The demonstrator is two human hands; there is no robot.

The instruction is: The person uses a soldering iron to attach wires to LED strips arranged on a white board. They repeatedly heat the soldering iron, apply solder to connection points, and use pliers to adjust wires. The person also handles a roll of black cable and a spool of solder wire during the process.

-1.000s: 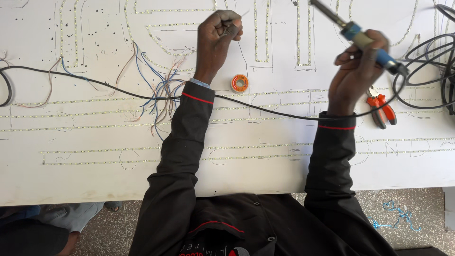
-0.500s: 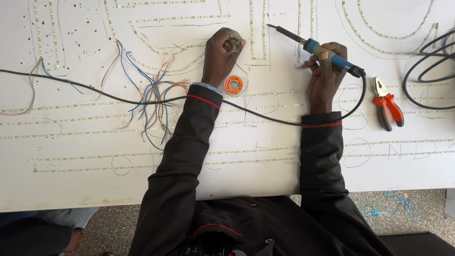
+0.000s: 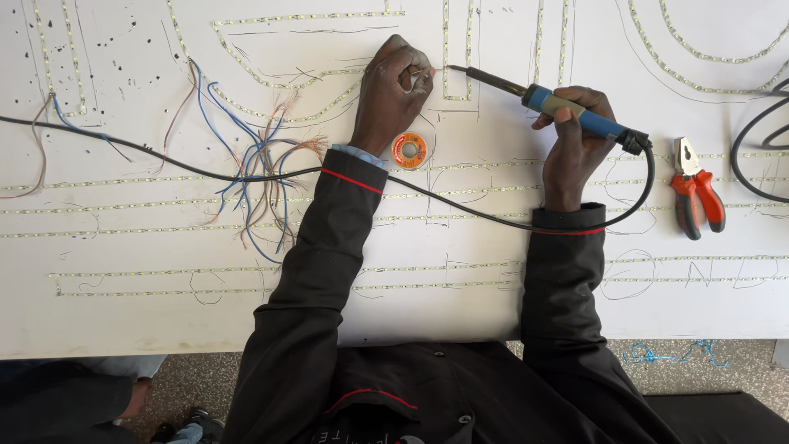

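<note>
My right hand (image 3: 575, 144) grips a soldering iron (image 3: 567, 107) with a blue handle; its dark tip points left and ends close to my left hand's fingers. My left hand (image 3: 393, 92) rests on the white board (image 3: 460, 312), fingers pinched on a thin solder wire (image 3: 423, 76) beside a vertical strip of small lights (image 3: 446, 49). An orange solder spool (image 3: 409, 150) lies just below my left wrist. The iron's black cord (image 3: 460, 205) loops from the handle and runs left under my left forearm.
A bundle of loose blue and brown wires (image 3: 259, 164) lies to the left. Pliers with orange-red handles (image 3: 694, 196) sit at the right, near another black cable (image 3: 752, 156). Light strips trace lines across the board. Another person's legs (image 3: 74, 395) show at the lower left.
The iron has swung down from mid-air toward the board, its tip now near my left fingers. My left hand stays at about the same spot, while the view has shifted.
</note>
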